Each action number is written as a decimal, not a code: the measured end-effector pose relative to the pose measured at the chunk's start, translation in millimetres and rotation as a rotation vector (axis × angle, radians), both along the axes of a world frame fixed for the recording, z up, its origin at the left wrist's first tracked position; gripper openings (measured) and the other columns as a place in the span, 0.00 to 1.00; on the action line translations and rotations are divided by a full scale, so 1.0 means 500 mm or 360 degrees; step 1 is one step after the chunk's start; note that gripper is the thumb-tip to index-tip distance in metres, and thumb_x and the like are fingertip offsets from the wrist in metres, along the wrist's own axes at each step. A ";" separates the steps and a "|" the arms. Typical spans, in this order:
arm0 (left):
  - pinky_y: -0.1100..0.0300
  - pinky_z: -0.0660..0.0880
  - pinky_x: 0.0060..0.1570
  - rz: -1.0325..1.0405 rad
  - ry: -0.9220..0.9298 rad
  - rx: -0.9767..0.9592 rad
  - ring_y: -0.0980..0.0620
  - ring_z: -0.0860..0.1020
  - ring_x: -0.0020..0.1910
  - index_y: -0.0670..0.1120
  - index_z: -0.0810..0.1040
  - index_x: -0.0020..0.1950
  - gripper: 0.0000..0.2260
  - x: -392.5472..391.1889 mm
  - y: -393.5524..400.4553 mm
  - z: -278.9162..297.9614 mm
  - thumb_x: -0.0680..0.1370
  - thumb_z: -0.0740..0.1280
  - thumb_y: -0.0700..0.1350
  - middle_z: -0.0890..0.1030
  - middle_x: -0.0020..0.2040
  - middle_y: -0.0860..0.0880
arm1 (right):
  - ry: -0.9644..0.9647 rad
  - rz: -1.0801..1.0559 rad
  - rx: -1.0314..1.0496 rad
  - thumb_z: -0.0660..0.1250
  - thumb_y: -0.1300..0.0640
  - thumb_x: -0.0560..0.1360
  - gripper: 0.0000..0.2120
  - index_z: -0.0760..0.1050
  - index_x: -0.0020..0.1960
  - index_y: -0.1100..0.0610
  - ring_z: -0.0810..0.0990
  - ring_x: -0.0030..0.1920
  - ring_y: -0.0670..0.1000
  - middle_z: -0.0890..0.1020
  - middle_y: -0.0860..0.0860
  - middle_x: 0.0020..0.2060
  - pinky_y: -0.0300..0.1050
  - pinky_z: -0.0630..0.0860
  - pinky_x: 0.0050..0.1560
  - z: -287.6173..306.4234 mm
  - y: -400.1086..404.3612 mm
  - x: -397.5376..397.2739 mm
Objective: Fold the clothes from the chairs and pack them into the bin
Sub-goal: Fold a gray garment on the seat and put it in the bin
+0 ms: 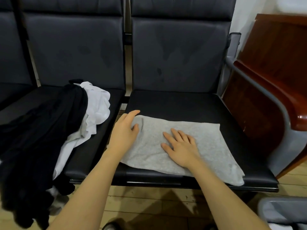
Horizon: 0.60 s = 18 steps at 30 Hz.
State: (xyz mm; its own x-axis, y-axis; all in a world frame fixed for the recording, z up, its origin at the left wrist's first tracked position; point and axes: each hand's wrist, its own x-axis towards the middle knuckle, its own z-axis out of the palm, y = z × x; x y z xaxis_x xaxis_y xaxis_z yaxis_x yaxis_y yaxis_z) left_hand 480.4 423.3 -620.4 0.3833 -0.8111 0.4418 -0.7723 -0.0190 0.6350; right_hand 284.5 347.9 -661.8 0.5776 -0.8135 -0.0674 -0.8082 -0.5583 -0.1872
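Observation:
A light grey garment (204, 146) lies folded flat on the seat of the right chair (182, 103). My right hand (181, 146) rests flat on its middle, fingers spread and straight. My left hand (125, 130) sits at the garment's left edge, fingers relaxed and reaching over the far left corner, thumb on the cloth. On the left chair (99, 146) a heap of clothes lies unfolded: a black garment (38, 133) drapes over the seat's front edge, with a white garment (98, 107) under and beside it. The grey bin (282, 213) shows at the bottom right corner.
A reddish wooden cabinet (269, 80) stands to the right of the chairs, past the grey metal armrest (259, 90). Wooden floor (149, 206) runs below the seats. A shoe tip (111, 225) shows at the bottom edge.

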 end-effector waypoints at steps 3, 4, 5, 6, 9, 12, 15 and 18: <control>0.63 0.71 0.50 -0.0067 -0.0082 -0.0097 0.54 0.75 0.49 0.47 0.73 0.67 0.18 -0.019 -0.004 0.020 0.77 0.65 0.37 0.76 0.51 0.49 | -0.0135 0.0004 0.0002 0.48 0.37 0.79 0.26 0.54 0.76 0.41 0.48 0.76 0.49 0.52 0.47 0.77 0.50 0.45 0.72 -0.008 0.012 0.032; 0.61 0.73 0.51 -0.0085 -0.0084 -0.0136 0.54 0.75 0.49 0.46 0.74 0.66 0.18 -0.028 -0.006 0.026 0.77 0.65 0.37 0.77 0.51 0.49 | -0.0257 -0.0004 0.0052 0.51 0.38 0.79 0.25 0.58 0.74 0.42 0.51 0.75 0.49 0.56 0.46 0.76 0.49 0.46 0.72 -0.007 0.009 0.032; 0.59 0.74 0.52 -0.0110 -0.0077 -0.0171 0.54 0.76 0.49 0.46 0.74 0.66 0.17 -0.037 -0.008 0.032 0.77 0.65 0.37 0.78 0.50 0.49 | -0.0429 -0.0026 0.0128 0.55 0.41 0.79 0.23 0.64 0.72 0.44 0.56 0.74 0.48 0.61 0.46 0.74 0.47 0.49 0.72 -0.002 0.004 0.024; 0.59 0.74 0.53 -0.0146 -0.0081 -0.0201 0.53 0.76 0.49 0.45 0.75 0.65 0.17 -0.047 -0.011 0.038 0.77 0.66 0.37 0.78 0.50 0.48 | -0.0617 -0.0050 0.0206 0.58 0.44 0.79 0.20 0.69 0.70 0.47 0.61 0.73 0.49 0.66 0.47 0.71 0.46 0.52 0.71 0.005 -0.002 0.011; 0.59 0.75 0.53 -0.0265 -0.0157 -0.0291 0.53 0.77 0.50 0.44 0.75 0.65 0.16 -0.088 -0.024 0.051 0.77 0.66 0.37 0.80 0.51 0.48 | -0.0608 -0.0032 0.0018 0.59 0.49 0.80 0.17 0.72 0.67 0.50 0.67 0.66 0.48 0.72 0.45 0.64 0.42 0.57 0.66 0.017 -0.021 -0.062; 0.67 0.71 0.53 -0.0354 -0.0054 -0.0237 0.56 0.76 0.52 0.45 0.74 0.66 0.16 -0.150 -0.045 0.059 0.78 0.65 0.39 0.79 0.53 0.49 | -0.0398 -0.0167 -0.0101 0.57 0.49 0.80 0.16 0.70 0.67 0.48 0.66 0.65 0.48 0.71 0.44 0.64 0.42 0.56 0.62 0.028 -0.042 -0.158; 0.60 0.72 0.57 -0.0504 -0.0151 -0.0205 0.53 0.76 0.53 0.45 0.74 0.66 0.17 -0.221 -0.070 0.050 0.77 0.66 0.38 0.80 0.52 0.49 | -0.0429 -0.0313 -0.0101 0.57 0.49 0.80 0.16 0.70 0.68 0.47 0.67 0.64 0.47 0.71 0.44 0.63 0.44 0.57 0.63 0.028 -0.048 -0.226; 0.56 0.70 0.60 -0.0638 -0.0241 -0.0196 0.51 0.77 0.54 0.43 0.75 0.65 0.17 -0.286 -0.095 0.040 0.76 0.66 0.36 0.80 0.53 0.48 | -0.0345 -0.0245 -0.0074 0.56 0.46 0.80 0.17 0.68 0.69 0.46 0.64 0.66 0.47 0.69 0.42 0.66 0.43 0.53 0.60 0.009 -0.041 -0.252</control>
